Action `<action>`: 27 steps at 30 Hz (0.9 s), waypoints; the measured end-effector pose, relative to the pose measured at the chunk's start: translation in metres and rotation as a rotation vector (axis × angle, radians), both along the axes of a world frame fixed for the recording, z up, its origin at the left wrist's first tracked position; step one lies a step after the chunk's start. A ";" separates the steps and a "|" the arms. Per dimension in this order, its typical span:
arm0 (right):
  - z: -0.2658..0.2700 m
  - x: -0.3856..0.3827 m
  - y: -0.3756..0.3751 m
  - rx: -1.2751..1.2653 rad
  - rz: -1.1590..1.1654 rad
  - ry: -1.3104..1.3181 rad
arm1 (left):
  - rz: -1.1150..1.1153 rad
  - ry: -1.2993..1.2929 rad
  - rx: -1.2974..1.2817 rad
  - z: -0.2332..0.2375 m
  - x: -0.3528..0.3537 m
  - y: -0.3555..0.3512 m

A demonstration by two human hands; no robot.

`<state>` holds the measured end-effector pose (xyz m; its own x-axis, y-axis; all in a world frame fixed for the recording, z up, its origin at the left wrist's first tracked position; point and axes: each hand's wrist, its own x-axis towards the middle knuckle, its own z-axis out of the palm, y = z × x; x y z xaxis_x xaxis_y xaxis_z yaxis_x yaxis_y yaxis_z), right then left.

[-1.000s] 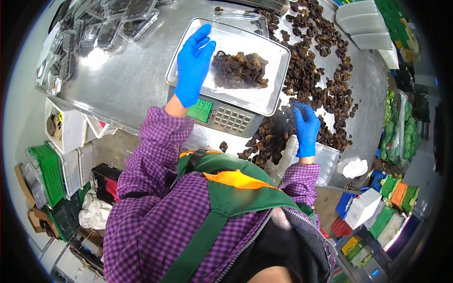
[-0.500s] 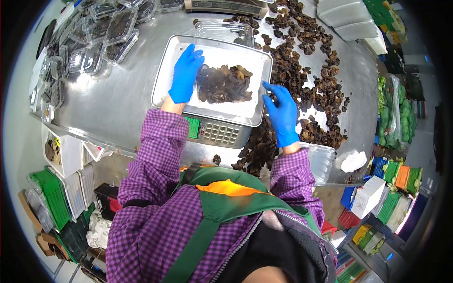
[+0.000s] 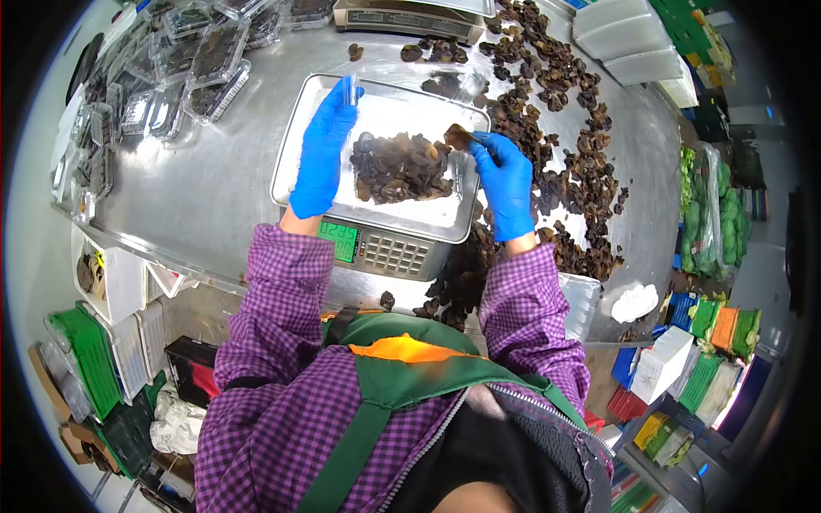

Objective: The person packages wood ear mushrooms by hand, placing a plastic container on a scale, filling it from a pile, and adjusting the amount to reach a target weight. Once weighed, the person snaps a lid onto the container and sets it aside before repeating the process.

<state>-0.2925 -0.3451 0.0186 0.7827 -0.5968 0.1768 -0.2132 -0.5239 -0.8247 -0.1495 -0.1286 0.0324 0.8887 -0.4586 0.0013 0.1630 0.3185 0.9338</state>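
Head camera looks down on a steel tabletop (image 3: 214,188), where a clear container (image 3: 428,198) heaped with dark mushrooms (image 3: 398,167) sits on the scale tray (image 3: 385,220). Right hand (image 3: 506,184) pinches 1 mushroom piece (image 3: 459,137) between closed fingers just above the container's right edge. Left hand (image 3: 321,158) lies stretched along the container's left side, fingertips at the clear lid (image 3: 352,88); whether they grip it I cannot tell.
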 end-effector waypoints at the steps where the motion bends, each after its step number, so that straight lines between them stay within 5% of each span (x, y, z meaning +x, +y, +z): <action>1: 0.004 -0.009 -0.001 0.107 -0.065 0.022 | -0.008 -0.001 0.000 0.008 -0.003 0.004; 6: -0.011 -0.057 -0.016 -0.317 -0.206 -0.051 | -0.109 -0.139 0.301 0.008 -0.017 0.028; 8: 0.004 -0.069 0.000 0.370 -0.168 0.113 | 0.011 -0.326 0.624 0.001 -0.032 0.037; 11: 0.039 -0.060 0.032 0.606 -0.066 0.378 | -0.134 -0.192 0.732 -0.009 -0.045 0.053; 16: 0.002 -0.048 0.042 0.717 -0.012 0.289 | -0.274 -0.022 0.483 -0.014 -0.057 0.066; 27: -0.008 -0.054 0.046 0.638 -0.086 0.220 | -0.206 -0.193 0.534 -0.028 -0.063 0.062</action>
<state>-0.3466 -0.2989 0.0104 0.7054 -0.5930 -0.3883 -0.4301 0.0774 -0.8995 -0.2120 -0.0667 0.0042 0.7879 -0.6032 -0.1238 -0.0170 -0.2223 0.9748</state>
